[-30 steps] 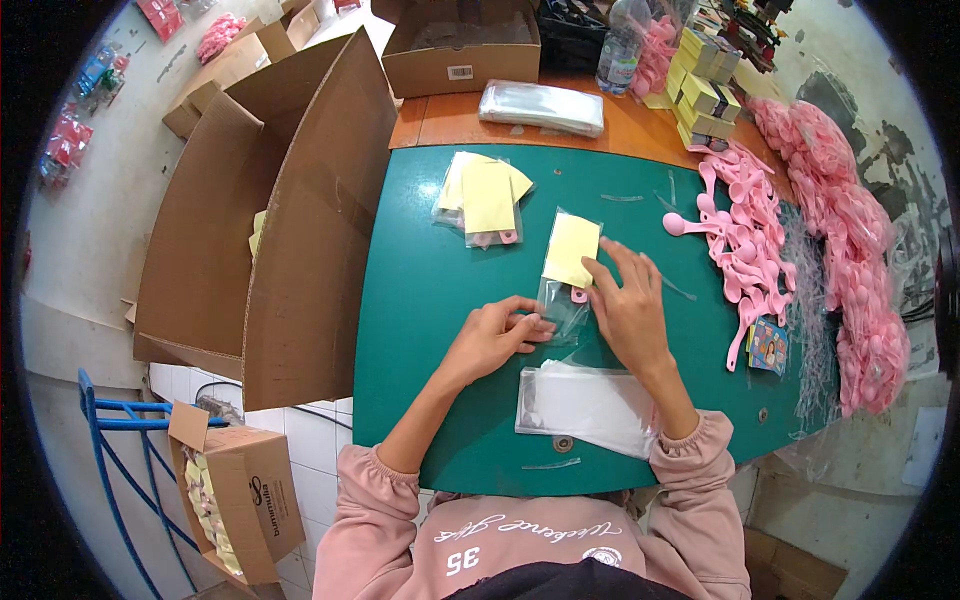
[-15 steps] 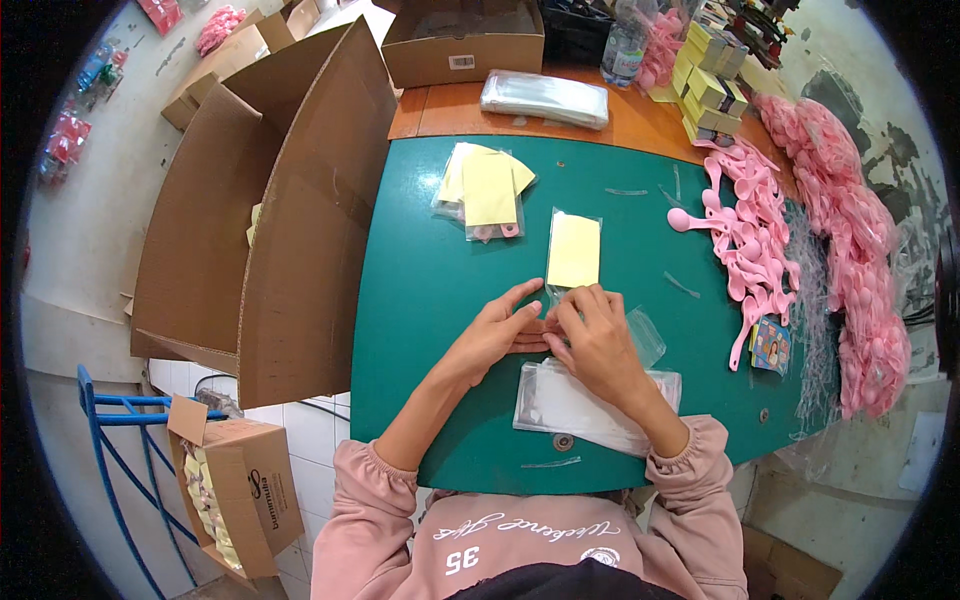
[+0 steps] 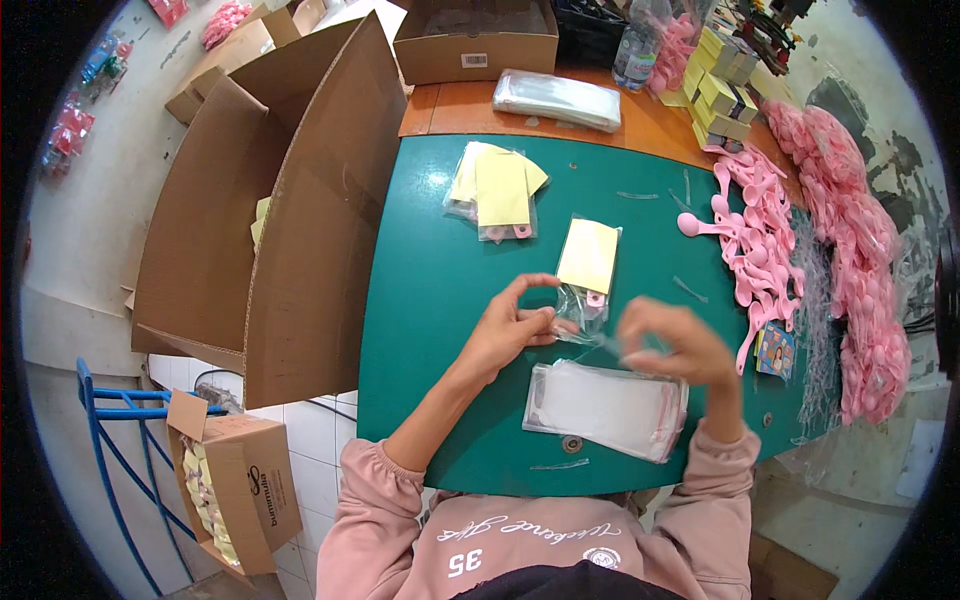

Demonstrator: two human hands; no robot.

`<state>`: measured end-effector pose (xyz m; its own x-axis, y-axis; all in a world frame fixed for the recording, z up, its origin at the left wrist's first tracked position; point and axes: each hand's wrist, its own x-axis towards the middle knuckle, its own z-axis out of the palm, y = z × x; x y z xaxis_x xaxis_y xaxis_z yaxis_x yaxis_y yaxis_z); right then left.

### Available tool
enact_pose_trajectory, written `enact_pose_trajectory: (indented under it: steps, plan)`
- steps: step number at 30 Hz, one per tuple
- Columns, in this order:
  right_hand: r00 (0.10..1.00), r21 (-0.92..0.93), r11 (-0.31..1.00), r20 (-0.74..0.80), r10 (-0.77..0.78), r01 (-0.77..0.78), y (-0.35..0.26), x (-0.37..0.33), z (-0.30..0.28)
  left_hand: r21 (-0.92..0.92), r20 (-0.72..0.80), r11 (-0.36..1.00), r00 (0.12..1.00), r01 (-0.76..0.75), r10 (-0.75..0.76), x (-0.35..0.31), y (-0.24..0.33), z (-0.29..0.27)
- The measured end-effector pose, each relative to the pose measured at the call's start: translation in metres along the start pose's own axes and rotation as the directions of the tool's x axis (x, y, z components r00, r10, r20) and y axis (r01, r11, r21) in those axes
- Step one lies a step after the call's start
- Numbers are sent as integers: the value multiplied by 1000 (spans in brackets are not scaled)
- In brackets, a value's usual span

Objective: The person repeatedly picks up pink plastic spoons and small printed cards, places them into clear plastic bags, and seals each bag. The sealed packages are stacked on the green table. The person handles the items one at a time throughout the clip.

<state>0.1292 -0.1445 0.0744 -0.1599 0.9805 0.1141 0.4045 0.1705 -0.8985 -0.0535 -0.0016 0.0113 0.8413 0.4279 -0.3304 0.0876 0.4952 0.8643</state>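
Green tabletop [image 3: 430, 330]: yellow card [image 3: 588, 255] inside clear bag [image 3: 579, 318].

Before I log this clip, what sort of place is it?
Probably a small packing workshop: there are heaped pink spoons, a stack of clear plastic bags and a large open carton.

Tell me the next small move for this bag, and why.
Probably fold the loose lower end of the clear bag up toward the yellow card: that end lies crumpled below the card, with the left hand at it, while the blurred right hand is off to the right. The top packet in the farther pile ends just below its card.
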Motion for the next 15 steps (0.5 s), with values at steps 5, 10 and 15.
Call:
enact_pose_trajectory:
  steps: [5,10,15]
  plan:
    - [580,59,796,-652,487,-602,51,-75,-138,97,28,991,995,93,-96,-6,12,8]
    - [744,-639,578,-663,-79,-507,40,-52,-78,246,19,965,995,87,-95,-2,-1,12]
    - [880,-484,784,-448,159,-388,23,-2,44,80,120,997,992,19,-28,-5,-4,10]
